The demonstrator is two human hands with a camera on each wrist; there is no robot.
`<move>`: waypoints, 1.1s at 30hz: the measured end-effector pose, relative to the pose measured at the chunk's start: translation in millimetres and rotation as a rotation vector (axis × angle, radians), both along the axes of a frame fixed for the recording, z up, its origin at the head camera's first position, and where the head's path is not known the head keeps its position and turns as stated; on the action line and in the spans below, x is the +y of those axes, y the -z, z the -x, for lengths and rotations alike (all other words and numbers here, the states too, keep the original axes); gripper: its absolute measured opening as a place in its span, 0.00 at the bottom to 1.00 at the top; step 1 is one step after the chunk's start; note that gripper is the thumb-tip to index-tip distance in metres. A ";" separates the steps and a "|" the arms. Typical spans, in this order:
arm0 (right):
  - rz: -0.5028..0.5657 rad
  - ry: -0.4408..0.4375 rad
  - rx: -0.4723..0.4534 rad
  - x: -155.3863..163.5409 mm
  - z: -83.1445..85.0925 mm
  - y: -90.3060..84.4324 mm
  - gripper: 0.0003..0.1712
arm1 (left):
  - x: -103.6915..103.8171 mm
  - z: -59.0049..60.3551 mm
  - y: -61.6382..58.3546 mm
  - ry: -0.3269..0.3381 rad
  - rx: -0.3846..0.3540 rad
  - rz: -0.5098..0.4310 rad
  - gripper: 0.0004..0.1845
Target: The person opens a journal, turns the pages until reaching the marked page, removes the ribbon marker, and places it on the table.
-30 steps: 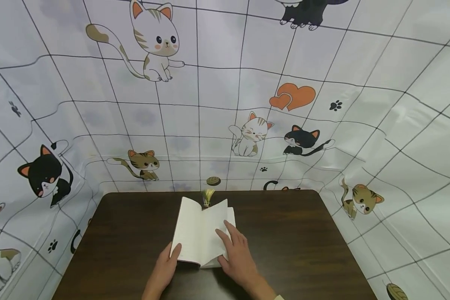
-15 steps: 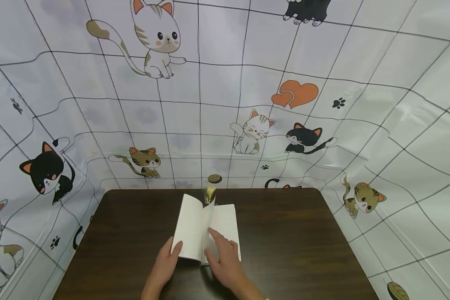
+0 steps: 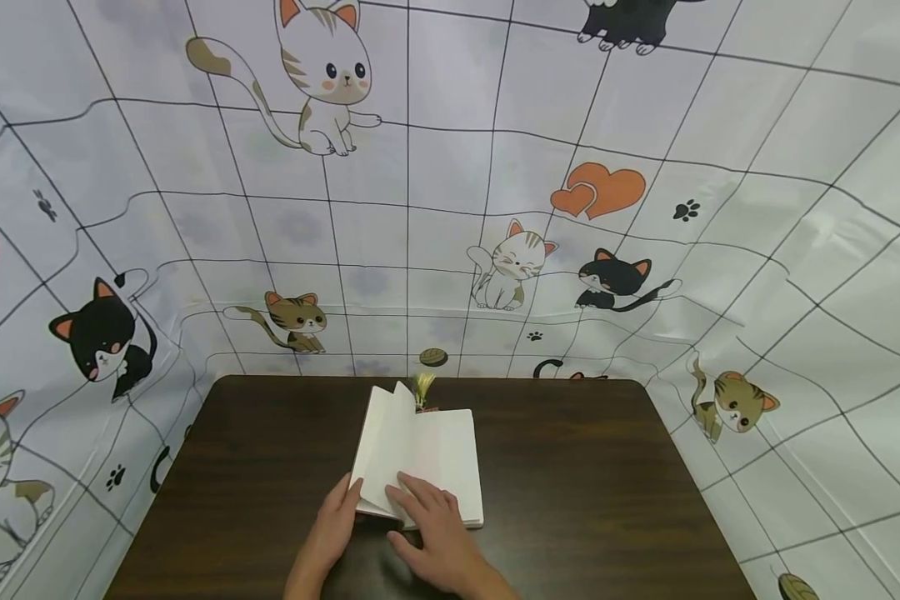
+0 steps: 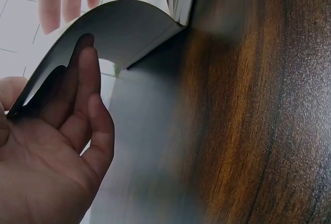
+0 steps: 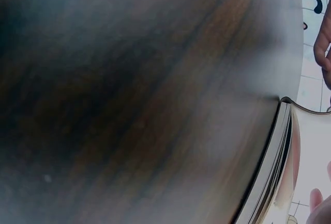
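Since the earlier frame the right-side pages have dropped flat and the right hand has slid left toward the spine. Left hand pinches the book by its lifted left cover, thumb on top, fingers curled under. Right hand lies spread, fingertips pressing the flat page just right of that pinch. Book sits mid-table, open; a few leaves near the spine stand up, tassel bookmark beyond the far edge. Judged: opened, not yet flattened.

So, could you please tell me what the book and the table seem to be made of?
Book: paper, matte white pages that curl and bend; the cover flexes under the left hand, so likely soft card. Table: dark brown wood or wood-look laminate, streaked grain, slight sheen.
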State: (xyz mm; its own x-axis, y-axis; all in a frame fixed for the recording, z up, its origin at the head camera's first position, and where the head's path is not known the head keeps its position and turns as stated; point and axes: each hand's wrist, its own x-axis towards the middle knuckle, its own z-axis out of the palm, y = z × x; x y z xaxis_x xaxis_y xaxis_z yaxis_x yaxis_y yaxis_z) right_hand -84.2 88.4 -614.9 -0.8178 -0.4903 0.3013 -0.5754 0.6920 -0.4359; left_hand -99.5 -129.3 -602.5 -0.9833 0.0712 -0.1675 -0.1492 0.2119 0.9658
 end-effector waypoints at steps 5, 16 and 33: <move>-0.026 -0.053 -0.024 0.0 -0.5 -1.7 0.36 | 1.6 1.7 -1.8 -0.022 -0.023 -0.024 0.30; -0.042 -0.100 0.017 -3.6 -0.5 4.6 0.37 | 0.3 1.9 -6.5 -0.020 -0.060 -0.021 0.41; -0.136 0.012 -0.032 9.0 11.6 7.9 0.27 | 1.0 5.8 -0.6 -0.014 0.053 0.121 0.23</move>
State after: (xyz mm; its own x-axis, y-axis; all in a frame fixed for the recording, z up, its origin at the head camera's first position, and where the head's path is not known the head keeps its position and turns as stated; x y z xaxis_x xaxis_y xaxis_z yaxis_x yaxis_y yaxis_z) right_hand -95.7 97.4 -622.7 -0.8317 -0.5154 0.2064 -0.5545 0.7525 -0.3553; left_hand -105.3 -128.3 -601.9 -0.9918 0.0398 -0.1213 -0.1020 0.3251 0.9402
